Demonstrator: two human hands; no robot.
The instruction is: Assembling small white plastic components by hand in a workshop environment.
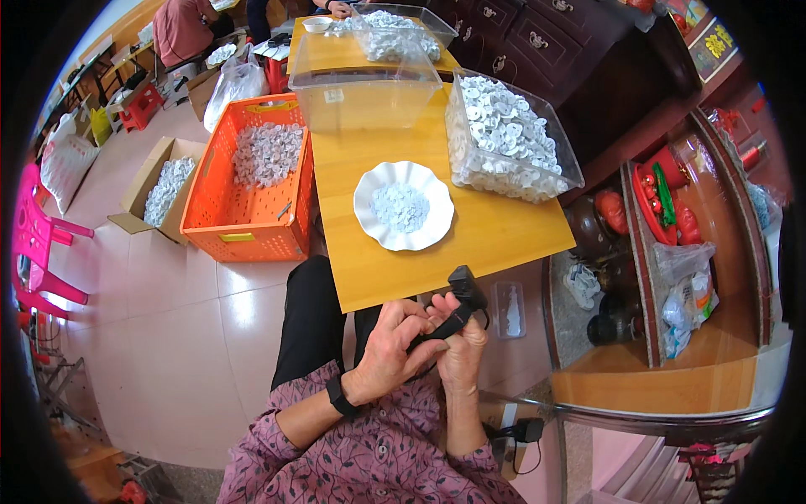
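My left hand [389, 343] is closed, its thumb and fingers pinching a black strap [454, 323]. A small black boxy device [466, 290] sits at the strap's upper end, just off the table's near edge. The strap crosses my right hand [460, 357], whose fingers curl up behind it; part of its grip is hidden. A black band [339, 395] circles my left wrist. Beyond my hands, on the yellow table [495, 231], stands a white scalloped plate [441, 231] holding a heap of small pale pieces.
A clear bin [571, 172] of white round parts stands at the table's right; another clear bin [365, 97] is behind the plate. To the left are an orange crate [252, 239] and a cardboard box [134, 189] with parts. Another black device [527, 430] with a cable lies beside my right forearm.
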